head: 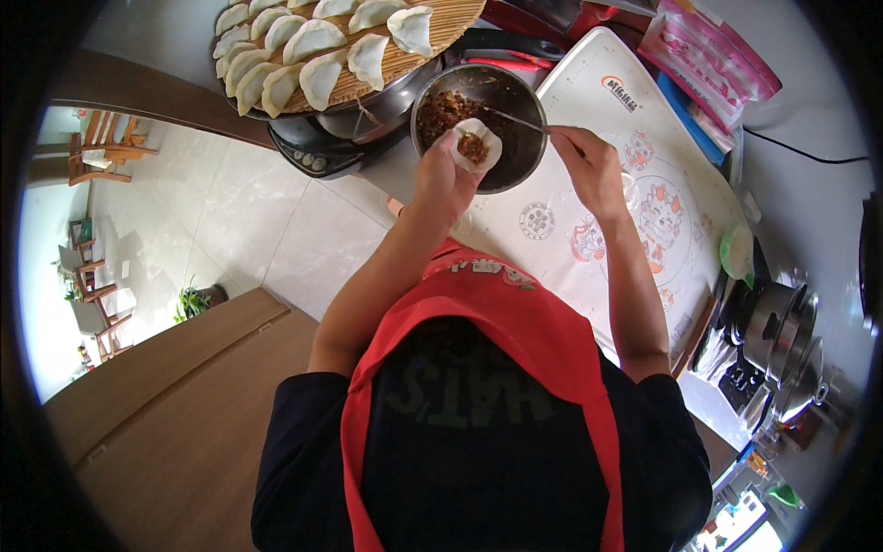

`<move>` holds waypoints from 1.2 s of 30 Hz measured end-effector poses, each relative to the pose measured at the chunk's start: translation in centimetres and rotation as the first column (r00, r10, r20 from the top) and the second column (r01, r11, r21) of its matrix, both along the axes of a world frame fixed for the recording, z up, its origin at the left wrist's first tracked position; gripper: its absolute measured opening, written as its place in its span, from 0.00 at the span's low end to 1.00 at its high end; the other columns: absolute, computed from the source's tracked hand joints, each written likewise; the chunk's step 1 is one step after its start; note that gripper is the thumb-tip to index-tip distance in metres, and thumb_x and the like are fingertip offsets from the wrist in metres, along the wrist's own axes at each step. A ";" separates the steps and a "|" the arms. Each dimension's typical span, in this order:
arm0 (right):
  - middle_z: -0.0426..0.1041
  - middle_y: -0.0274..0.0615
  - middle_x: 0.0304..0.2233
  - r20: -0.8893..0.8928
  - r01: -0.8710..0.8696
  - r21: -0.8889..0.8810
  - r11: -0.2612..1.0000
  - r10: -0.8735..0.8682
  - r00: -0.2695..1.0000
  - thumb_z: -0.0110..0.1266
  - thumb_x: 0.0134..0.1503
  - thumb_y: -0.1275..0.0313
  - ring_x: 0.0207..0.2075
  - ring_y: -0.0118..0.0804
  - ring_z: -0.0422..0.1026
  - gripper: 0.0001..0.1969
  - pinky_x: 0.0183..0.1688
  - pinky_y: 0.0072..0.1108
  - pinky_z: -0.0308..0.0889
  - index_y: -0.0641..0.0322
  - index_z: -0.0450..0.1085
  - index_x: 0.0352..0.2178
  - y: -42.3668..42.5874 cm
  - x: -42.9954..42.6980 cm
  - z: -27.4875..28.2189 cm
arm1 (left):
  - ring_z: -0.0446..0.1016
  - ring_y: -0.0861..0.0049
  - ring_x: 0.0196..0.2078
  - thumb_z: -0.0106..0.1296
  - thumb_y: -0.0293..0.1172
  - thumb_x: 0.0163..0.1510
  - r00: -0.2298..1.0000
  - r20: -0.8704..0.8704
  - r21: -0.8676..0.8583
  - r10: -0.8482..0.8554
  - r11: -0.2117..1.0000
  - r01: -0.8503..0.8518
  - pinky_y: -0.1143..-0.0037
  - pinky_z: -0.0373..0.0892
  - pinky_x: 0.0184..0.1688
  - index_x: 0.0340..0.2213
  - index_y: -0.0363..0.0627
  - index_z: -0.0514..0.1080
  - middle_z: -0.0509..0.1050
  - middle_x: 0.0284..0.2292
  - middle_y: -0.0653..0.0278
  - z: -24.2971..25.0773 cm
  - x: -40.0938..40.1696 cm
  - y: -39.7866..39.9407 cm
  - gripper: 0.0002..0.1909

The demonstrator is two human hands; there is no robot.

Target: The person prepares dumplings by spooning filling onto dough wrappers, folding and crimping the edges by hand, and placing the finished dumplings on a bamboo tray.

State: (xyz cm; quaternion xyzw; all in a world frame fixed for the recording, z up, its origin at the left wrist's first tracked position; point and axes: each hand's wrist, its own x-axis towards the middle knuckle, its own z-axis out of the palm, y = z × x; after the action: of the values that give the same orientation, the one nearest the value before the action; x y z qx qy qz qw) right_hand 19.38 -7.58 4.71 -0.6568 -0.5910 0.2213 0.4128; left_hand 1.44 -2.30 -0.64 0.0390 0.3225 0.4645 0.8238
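My left hand (445,169) holds a round dumpling wrapper (488,156) over the near rim of a metal bowl. A small mound of brown filling (472,147) sits in the wrapper's middle. In my right hand (592,165) is the handle of a thin metal utensil (514,120), whose far end reaches into the bowl; its tip is hard to make out. The metal bowl (528,162) contains more dark, chopped filling (448,103), heaped toward its far left side. Folded dumplings (314,41) lie in rows on a round woven tray (452,17) to the upper left.
A white printed mat (552,221) covers the counter at right. Beneath the tray stands a black appliance (303,148). Pink packaging (710,58) lies at the mat's far edge. Metal pots (772,324) and a light green item (737,254) are at far right.
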 end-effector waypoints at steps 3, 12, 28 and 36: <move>0.71 0.48 0.23 0.123 0.020 -0.066 0.998 -0.012 0.992 0.48 0.49 0.68 0.25 0.45 0.71 0.09 0.29 0.25 0.65 0.60 0.72 0.29 2.8 0.5 -2.9 | 0.66 0.68 0.44 0.31 0.32 0.55 0.999 -0.017 -0.054 -0.028 0.998 0.027 0.68 0.64 0.46 0.42 0.36 0.58 0.65 0.40 0.57 0.1 0.1 -0.7 0.15; 0.71 0.50 0.25 0.275 0.054 -0.185 0.981 -0.001 0.962 0.46 0.47 0.65 0.29 0.49 0.70 0.11 0.33 0.30 0.65 0.57 0.72 0.27 8.0 -0.6 -5.7 | 0.65 0.68 0.44 0.31 0.34 0.56 1.000 0.015 -0.083 0.003 0.997 -0.002 0.67 0.62 0.48 0.43 0.37 0.58 0.65 0.41 0.57 -0.4 -0.3 -1.0 0.17; 0.61 0.30 0.15 -0.659 -0.113 -0.418 0.901 -0.215 0.721 0.49 0.46 0.72 0.14 0.19 0.56 0.10 0.14 0.13 0.48 0.69 0.69 0.29 7.4 -1.6 -5.4 | 0.66 0.68 0.45 0.29 0.34 0.56 1.000 -0.007 -0.007 0.007 1.000 -0.007 0.69 0.64 0.48 0.43 0.37 0.58 0.66 0.41 0.56 0.3 -1.0 -0.2 0.17; 0.56 0.27 0.13 -0.788 -0.203 -0.448 0.871 -0.277 0.549 0.49 0.47 0.73 0.13 0.18 0.51 0.07 0.13 0.13 0.45 0.66 0.67 0.28 6.6 -1.7 -5.0 | 0.65 0.67 0.46 0.28 0.36 0.57 0.999 -0.054 -0.005 -0.009 1.000 0.008 0.68 0.62 0.49 0.43 0.36 0.59 0.66 0.42 0.56 0.8 -1.3 0.1 0.18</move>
State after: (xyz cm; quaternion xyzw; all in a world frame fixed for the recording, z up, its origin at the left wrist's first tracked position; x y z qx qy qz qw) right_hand 17.68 -0.95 -0.33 -0.5662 -0.2320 0.6385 0.4669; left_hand 0.12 -2.23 0.19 0.0508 0.3457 0.4590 0.8168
